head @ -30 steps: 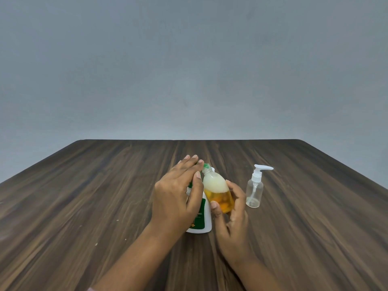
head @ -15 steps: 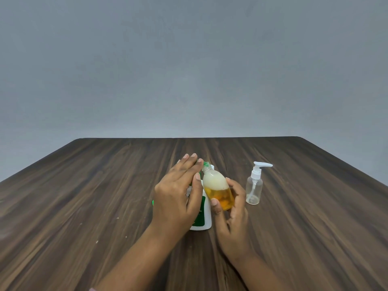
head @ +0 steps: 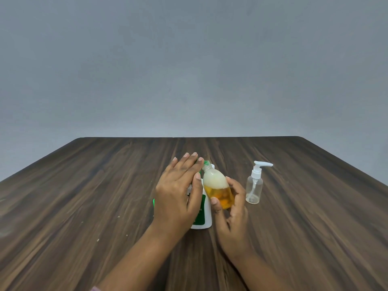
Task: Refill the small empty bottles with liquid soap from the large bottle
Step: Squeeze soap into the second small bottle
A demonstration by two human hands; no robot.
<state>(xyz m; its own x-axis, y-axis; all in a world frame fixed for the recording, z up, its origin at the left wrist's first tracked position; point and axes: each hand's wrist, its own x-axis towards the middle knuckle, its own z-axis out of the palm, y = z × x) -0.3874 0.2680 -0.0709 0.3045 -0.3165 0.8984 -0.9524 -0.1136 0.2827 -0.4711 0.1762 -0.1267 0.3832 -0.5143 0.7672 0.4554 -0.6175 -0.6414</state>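
Observation:
The large white soap bottle with a green label stands at the table's middle, mostly hidden behind my left hand. That hand lies over its green top with straight fingers, the thumb along the bottle's side. My right hand grips a small clear bottle, tilted left so its neck meets the green top. This bottle holds orange liquid below and white foam above. An empty small pump bottle stands upright to the right, untouched.
The dark wooden table runs to a far edge in front of a plain grey wall. A small green bit shows just left of my left hand; what it belongs to is hidden.
Both hands and the bottles keep nearly the same pose. A small green bit has come into sight at the left edge of my left hand.

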